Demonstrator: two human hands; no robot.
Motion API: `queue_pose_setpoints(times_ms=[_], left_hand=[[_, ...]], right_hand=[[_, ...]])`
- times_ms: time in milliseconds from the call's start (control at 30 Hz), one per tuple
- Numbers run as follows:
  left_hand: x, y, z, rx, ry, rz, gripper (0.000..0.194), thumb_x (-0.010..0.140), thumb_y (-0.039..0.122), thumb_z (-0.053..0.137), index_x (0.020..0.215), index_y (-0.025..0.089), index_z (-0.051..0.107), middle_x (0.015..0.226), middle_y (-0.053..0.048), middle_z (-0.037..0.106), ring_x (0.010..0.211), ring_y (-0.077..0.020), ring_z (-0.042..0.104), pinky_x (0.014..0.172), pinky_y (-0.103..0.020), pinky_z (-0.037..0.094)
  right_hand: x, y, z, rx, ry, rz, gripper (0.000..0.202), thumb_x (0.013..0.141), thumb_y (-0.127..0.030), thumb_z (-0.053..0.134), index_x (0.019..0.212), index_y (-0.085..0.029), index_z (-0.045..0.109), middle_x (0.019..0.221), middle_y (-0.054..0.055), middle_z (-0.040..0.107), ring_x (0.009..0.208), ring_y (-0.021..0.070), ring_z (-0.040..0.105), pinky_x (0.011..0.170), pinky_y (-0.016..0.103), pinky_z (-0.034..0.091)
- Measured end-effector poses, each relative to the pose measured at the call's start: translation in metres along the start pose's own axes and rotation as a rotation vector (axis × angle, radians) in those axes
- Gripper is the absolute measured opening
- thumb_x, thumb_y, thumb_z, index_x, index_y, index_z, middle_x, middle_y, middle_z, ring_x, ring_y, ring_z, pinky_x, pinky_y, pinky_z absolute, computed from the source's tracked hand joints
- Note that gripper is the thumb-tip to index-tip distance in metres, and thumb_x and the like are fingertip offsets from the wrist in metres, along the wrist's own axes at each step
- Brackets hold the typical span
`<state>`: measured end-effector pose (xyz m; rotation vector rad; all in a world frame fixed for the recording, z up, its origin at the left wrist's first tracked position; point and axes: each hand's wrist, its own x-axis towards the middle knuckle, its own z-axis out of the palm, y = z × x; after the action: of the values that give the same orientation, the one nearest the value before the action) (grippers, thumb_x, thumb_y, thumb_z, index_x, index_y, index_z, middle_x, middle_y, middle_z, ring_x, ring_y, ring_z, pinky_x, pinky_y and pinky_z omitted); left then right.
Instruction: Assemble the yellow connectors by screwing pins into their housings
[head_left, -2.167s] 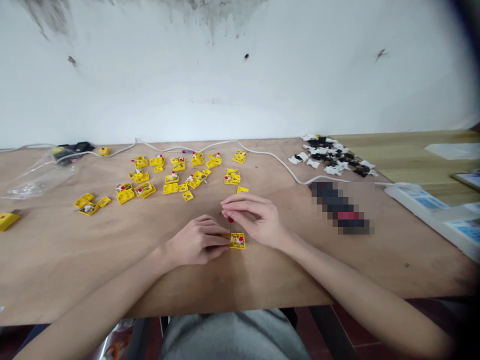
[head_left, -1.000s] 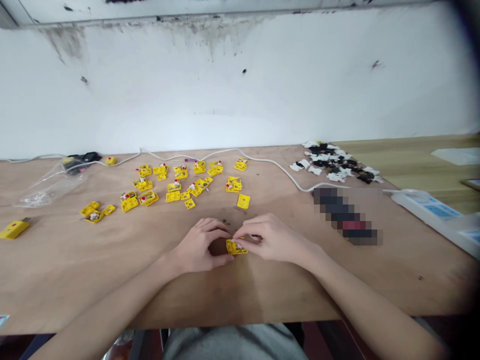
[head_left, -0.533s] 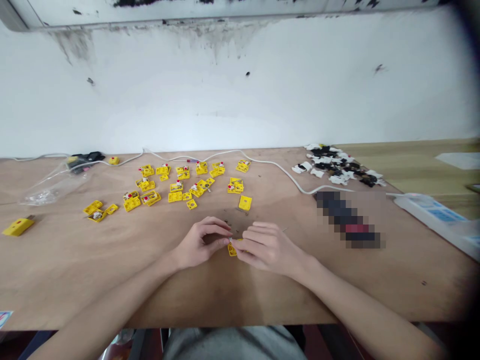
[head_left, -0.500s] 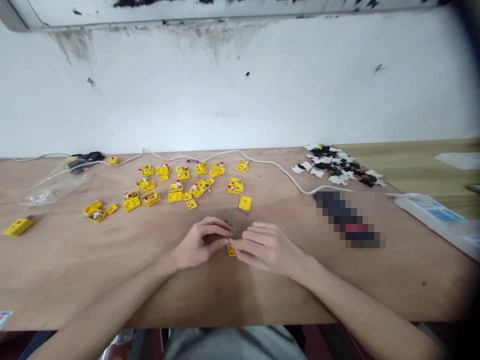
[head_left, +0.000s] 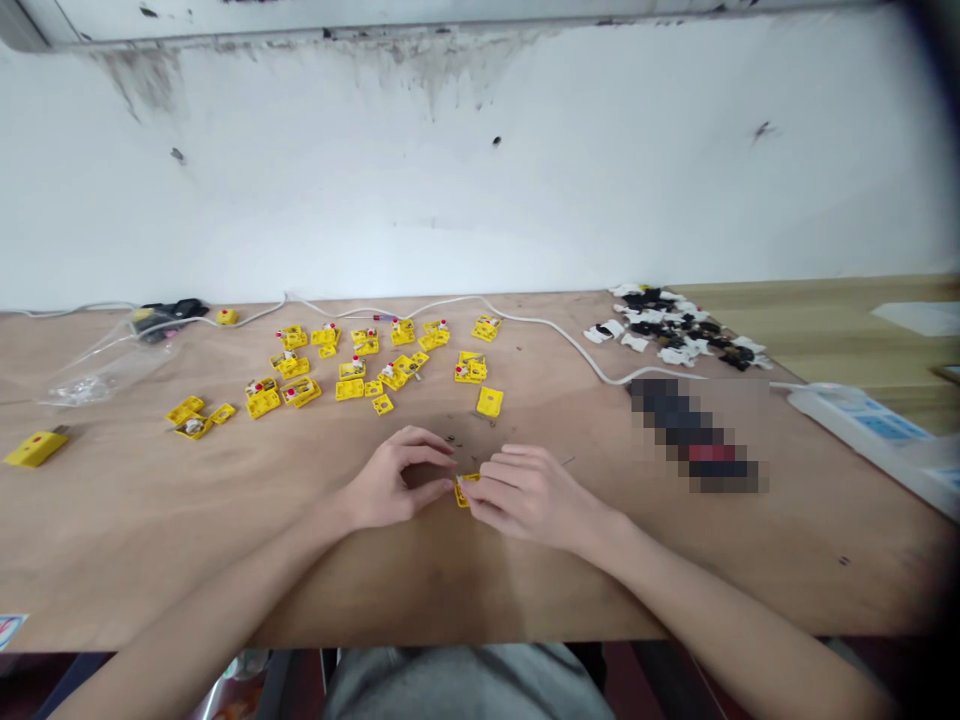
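A small yellow plastic case half lies on the table between my hands, partly covered by my right fingers. My right hand is closed in a pinch over it, with a tiny pale part at the fingertips; its exact kind is too small to make out. My left hand is at the left side of the case, thumb and fingers apart, thumb tip close to the case edge. Beyond my hands lies a loose yellow cover.
Several opened yellow cases with red and white parts spread across the back left. A plastic bag and a yellow plug-like unit lie far left. White and black pieces, a white cable and a power strip are at right.
My left thumb and fingers have drawn slightly away from the pale part. My right fingers have lowered it a little toward the yellow case half.
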<state>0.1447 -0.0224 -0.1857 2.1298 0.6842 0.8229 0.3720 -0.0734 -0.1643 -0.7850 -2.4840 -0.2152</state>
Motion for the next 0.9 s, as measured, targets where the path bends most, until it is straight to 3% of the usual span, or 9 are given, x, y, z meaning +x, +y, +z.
queue_pose_setpoints(times_ms=[133,267,400,500,667,900], left_hand=[[-0.001,-0.001,-0.002,0.075,-0.076,0.030,0.018,0.083,0.023,0.073,0.101,0.022,0.076,0.105,-0.007,0.072,0.099,-0.0197,0.065,0.094,-0.037,0.050],[-0.001,0.005,-0.001,0.037,-0.056,0.020,0.021,0.083,0.025,0.073,0.103,0.020,0.076,0.100,-0.008,0.071,0.094,-0.0192,0.065,0.090,-0.035,0.050],[-0.002,0.010,0.001,-0.078,-0.034,-0.055,0.023,0.084,0.029,0.074,0.103,0.018,0.077,0.089,-0.006,0.063,0.077,-0.0139,0.060,0.072,-0.027,0.050],[-0.003,0.009,0.002,-0.189,-0.032,-0.149,0.025,0.082,0.032,0.076,0.103,0.017,0.078,0.082,-0.002,0.054,0.068,-0.0100,0.051,0.059,-0.022,0.042],[-0.002,0.004,0.002,-0.326,-0.046,-0.242,0.029,0.078,0.036,0.080,0.100,0.018,0.080,0.072,0.002,0.047,0.064,-0.0084,0.043,0.058,-0.022,0.035],[-0.001,0.009,-0.001,-0.344,-0.043,-0.303,0.030,0.071,0.037,0.084,0.093,0.017,0.081,0.066,0.003,0.049,0.060,-0.0074,0.040,0.056,-0.022,0.031]], right_hand=[[-0.001,-0.002,0.002,-0.057,-0.036,-0.024,0.026,0.096,-0.017,0.055,0.071,-0.016,0.061,0.063,-0.001,0.058,0.059,0.0129,0.047,0.061,0.030,0.030],[0.000,-0.004,0.001,-0.145,-0.007,-0.082,0.028,0.097,-0.014,0.054,0.069,-0.017,0.059,0.061,-0.001,0.056,0.059,0.0130,0.045,0.060,0.031,0.028],[0.001,-0.005,0.001,-0.180,0.041,-0.129,0.022,0.095,-0.011,0.056,0.075,-0.016,0.062,0.063,-0.001,0.057,0.059,0.0133,0.044,0.059,0.032,0.027],[0.000,-0.004,0.001,-0.176,0.081,-0.155,0.017,0.094,-0.010,0.059,0.079,-0.015,0.064,0.063,-0.002,0.056,0.059,0.0128,0.042,0.058,0.031,0.027],[-0.002,0.000,0.000,-0.145,0.129,-0.159,0.009,0.094,-0.008,0.060,0.094,-0.014,0.067,0.063,-0.003,0.053,0.058,0.0120,0.039,0.058,0.031,0.028],[-0.002,0.002,-0.002,-0.130,0.117,-0.140,0.010,0.094,-0.010,0.061,0.090,-0.015,0.068,0.061,-0.003,0.053,0.057,0.0117,0.041,0.056,0.031,0.027]])
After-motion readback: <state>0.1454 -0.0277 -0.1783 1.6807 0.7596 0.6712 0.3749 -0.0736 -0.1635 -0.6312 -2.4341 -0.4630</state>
